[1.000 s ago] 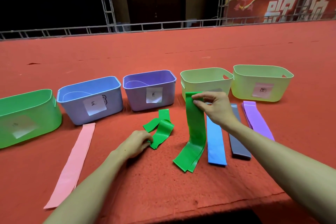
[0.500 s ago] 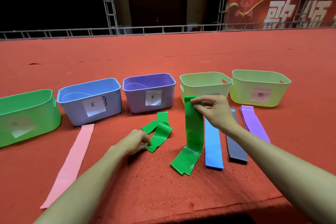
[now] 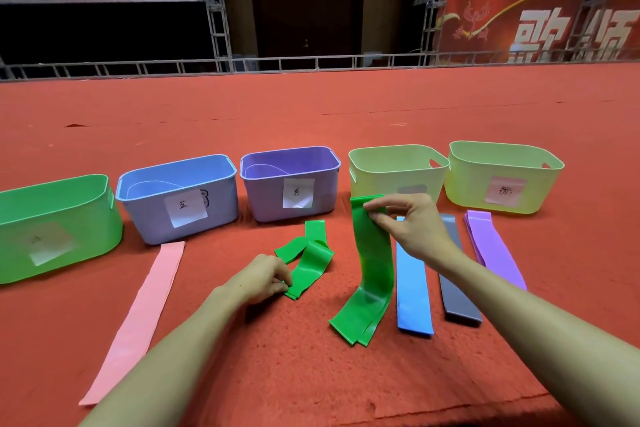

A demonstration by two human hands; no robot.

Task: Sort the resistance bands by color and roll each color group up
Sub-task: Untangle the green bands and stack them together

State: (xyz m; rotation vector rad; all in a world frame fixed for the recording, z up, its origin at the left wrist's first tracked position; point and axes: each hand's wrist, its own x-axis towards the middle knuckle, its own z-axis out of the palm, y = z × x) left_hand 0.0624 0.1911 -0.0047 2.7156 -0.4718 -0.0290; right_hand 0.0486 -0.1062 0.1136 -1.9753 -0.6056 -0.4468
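Right hand (image 3: 412, 229) — fingertip pinch on hanging green band (image 3: 375, 263); left hand (image 3: 263, 277), same on crumpled band (image 3: 311, 265) — purple bin (image 3: 325, 194) beyond.

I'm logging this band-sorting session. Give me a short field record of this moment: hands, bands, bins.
left hand: pinches the crumpled green band on the red cloth
right hand: holds the long green band up by its top end; lower end on cloth
lying flat: pink band, blue band, grey band, purple bands
bins behind: green bin, blue bin, purple bin, yellow-green bin, second yellow-green bin
rolled: none yet
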